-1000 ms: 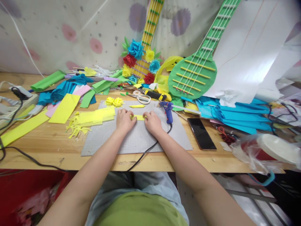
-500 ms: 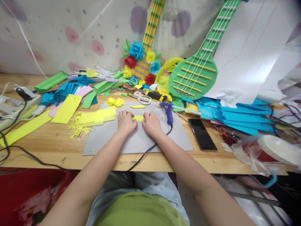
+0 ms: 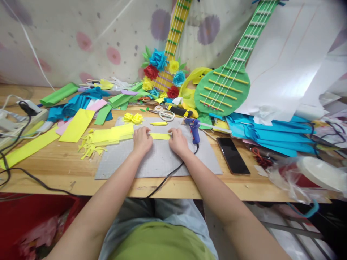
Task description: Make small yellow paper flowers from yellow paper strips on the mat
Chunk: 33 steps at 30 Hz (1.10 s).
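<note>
A short yellow crepe paper strip (image 3: 160,136) lies stretched level over the grey board (image 3: 154,162). My left hand (image 3: 142,140) grips its left end with curled fingers. At the strip's right end, my right hand (image 3: 178,141) has its fingers closed on the paper; the fingertips are partly hidden. Left of my left hand are overlapping yellow paper pieces (image 3: 112,133). Behind the strip lie a thin folded yellow piece (image 3: 158,123), yellow paper flowers (image 3: 133,118) and scissors (image 3: 166,115). A blue glue gun (image 3: 193,130) rests right of my right hand.
A black phone (image 3: 233,155) lies right of the board, near a plastic-wrapped tub (image 3: 320,171). The glue gun's black cord (image 3: 169,176) crosses the board's front. Green (image 3: 225,90) and yellow (image 3: 173,39) paper instruments lean at the back. Yellow scraps (image 3: 90,144) and a power strip (image 3: 24,122) are left.
My hands have moved apart, left hand slightly left and right hand slightly right. More of the yellow strip shows between them.
</note>
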### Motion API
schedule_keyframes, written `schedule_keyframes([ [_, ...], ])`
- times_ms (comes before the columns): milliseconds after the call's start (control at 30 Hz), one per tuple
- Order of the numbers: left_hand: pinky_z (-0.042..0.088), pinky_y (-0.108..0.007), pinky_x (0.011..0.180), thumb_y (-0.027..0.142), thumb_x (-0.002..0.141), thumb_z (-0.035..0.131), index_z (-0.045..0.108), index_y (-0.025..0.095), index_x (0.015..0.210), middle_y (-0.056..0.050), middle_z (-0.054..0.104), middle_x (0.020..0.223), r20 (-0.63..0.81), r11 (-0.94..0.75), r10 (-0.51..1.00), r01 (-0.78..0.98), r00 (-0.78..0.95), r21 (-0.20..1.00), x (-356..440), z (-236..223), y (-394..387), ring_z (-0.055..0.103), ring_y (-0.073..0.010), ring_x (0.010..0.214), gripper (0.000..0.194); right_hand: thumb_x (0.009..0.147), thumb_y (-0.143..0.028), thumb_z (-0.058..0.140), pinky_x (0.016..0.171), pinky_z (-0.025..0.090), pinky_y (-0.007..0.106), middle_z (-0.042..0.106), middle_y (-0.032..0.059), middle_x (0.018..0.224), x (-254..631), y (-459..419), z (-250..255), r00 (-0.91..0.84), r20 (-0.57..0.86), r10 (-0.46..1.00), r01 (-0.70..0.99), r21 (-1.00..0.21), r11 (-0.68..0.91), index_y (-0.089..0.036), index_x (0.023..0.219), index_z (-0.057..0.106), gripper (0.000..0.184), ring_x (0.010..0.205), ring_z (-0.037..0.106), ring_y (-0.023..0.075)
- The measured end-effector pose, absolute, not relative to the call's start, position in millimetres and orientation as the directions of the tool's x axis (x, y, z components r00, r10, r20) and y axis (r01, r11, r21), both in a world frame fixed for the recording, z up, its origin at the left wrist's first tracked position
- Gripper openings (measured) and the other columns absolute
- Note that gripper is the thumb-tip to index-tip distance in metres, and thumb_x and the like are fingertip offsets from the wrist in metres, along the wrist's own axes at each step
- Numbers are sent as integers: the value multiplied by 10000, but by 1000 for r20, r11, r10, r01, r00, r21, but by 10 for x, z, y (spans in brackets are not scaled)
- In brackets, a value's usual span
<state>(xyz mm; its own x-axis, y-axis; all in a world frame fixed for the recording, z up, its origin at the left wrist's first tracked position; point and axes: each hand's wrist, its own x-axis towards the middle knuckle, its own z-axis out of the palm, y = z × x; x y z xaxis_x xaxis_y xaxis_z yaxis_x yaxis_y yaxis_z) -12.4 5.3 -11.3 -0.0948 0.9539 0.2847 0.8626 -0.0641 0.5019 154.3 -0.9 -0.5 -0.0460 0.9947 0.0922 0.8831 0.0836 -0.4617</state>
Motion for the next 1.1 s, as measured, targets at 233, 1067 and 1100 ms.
schedule_keyframes([
  [233, 329, -405, 924, 407, 614, 654, 571, 214, 834, -83, 528, 1038, 255, -52, 964, 895, -71, 444, -86, -98, 45, 436, -286, 1059, 305, 766, -270, 495, 909, 417, 370, 504, 62, 1220, 1630, 31, -20, -170, 142, 975, 815, -535, 220, -223, 1210, 473, 448, 1069, 512, 215],
  [1067, 346, -371, 852, 194, 678, 558, 507, 227, 875, 9, 616, 792, 283, -294, 945, 800, 163, 522, -124, -85, 29, 555, -186, 825, 206, 769, -76, 381, 855, 454, 288, 452, 31, 1314, 1472, -19, -23, -332, 207, 920, 805, -446, 391, -253, 1259, 452, 525, 1120, 490, 170],
  [1100, 340, -374, 866, 184, 677, 552, 504, 226, 872, 8, 617, 795, 284, -301, 944, 797, 169, 523, -120, -77, 22, 560, -184, 830, 205, 769, -78, 384, 842, 456, 282, 454, 27, 1315, 1461, -22, -25, -348, 216, 912, 800, -439, 409, -254, 1250, 459, 517, 1125, 485, 168],
])
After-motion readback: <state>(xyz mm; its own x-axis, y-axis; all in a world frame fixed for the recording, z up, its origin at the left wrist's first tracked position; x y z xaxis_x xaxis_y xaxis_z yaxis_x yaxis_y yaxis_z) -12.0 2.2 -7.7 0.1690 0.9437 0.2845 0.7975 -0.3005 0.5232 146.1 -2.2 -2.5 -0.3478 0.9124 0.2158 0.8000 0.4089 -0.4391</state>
